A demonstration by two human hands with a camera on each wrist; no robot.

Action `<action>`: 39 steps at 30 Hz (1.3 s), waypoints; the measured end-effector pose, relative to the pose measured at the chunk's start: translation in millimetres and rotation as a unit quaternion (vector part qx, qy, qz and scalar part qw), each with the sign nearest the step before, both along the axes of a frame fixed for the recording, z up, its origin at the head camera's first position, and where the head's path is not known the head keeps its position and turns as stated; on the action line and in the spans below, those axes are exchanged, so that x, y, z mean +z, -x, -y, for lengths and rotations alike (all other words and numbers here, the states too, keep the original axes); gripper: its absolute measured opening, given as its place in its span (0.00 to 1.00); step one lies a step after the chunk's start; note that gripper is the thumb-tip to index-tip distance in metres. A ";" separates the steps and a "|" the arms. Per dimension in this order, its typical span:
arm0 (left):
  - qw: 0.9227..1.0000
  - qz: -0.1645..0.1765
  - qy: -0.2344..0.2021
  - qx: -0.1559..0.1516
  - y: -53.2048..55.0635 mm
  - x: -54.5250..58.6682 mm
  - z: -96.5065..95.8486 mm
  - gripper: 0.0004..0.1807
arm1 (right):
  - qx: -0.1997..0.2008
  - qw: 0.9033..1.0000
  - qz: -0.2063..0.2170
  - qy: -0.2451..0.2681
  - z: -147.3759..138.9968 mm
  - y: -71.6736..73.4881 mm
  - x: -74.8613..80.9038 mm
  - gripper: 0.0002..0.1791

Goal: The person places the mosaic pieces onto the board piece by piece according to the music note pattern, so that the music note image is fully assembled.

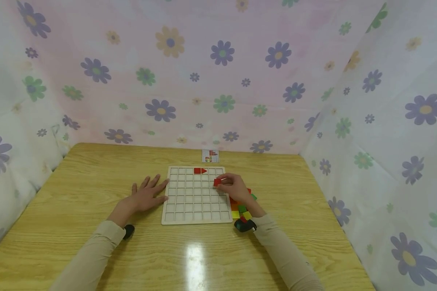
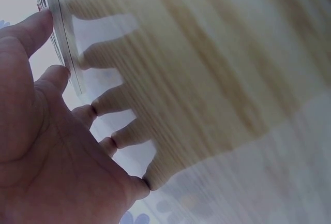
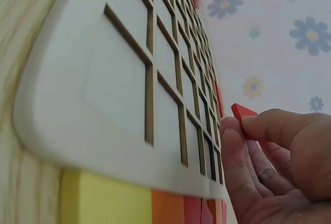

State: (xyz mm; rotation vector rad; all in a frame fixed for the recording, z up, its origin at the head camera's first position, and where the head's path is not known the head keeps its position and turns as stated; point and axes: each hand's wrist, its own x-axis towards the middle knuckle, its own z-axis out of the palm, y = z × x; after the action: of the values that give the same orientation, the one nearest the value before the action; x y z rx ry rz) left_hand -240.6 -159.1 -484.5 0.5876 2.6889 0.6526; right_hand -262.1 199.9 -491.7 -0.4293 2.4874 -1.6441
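Observation:
A pale wooden grid board (image 1: 197, 221) lies flat on the table. My right hand (image 1: 236, 189) pinches a red square tile (image 1: 217, 183) between thumb and fingers over the board's right side; in the right wrist view the red tile (image 3: 243, 112) is held up off the grid. In the top row sit a red square tile (image 1: 197, 171) and a red pointed tile (image 1: 204, 171), side by side. My left hand (image 1: 144, 197) rests with spread fingers at the board's left edge, thumb and a fingertip touching it. The left wrist view shows this hand (image 2: 62, 141) holding nothing.
Loose coloured tiles (image 1: 242, 208), yellow, green, orange and red, lie along the board's right edge, partly under my right forearm. A small printed card (image 1: 210, 156) lies behind the board. Flowered cloth (image 1: 189, 81) encloses the wooden table (image 1: 160, 258) at the back and sides.

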 end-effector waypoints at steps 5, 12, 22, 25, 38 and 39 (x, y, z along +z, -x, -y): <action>1.000 0.000 -0.001 0.000 -0.7 0.9 0.4 0.40 | -0.004 1.000 -0.012 -0.016 14.5 -0.7 1.6 0.14; 1.000 -0.004 0.000 0.000 -0.4 2.8 0.3 0.40 | -0.052 0.997 0.009 -0.055 32.1 4.4 7.9 0.09; 1.000 -0.005 -0.004 -0.002 0.2 3.4 0.5 0.39 | -0.090 0.995 -0.026 -0.046 53.7 18.7 4.1 0.08; 1.000 -0.006 -0.004 -0.002 -0.7 2.5 0.1 0.39 | -0.106 0.992 -0.031 -0.058 59.5 21.1 2.2 0.07; 1.000 -0.001 -0.009 0.001 -1.8 0.4 0.6 0.39 | -0.110 0.990 -0.048 -0.075 68.7 28.2 -3.0 0.06; 1.000 0.000 -0.010 0.002 -1.9 0.6 0.5 0.39 | -0.112 0.989 -0.050 -0.077 68.9 28.8 -3.7 0.06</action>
State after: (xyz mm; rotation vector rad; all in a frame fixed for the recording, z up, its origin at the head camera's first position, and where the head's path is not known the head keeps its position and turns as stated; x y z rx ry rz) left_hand -238.7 -159.7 -483.9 0.5890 2.6873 0.6808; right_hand -290.9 131.0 -495.4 -0.2257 2.8019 -1.5213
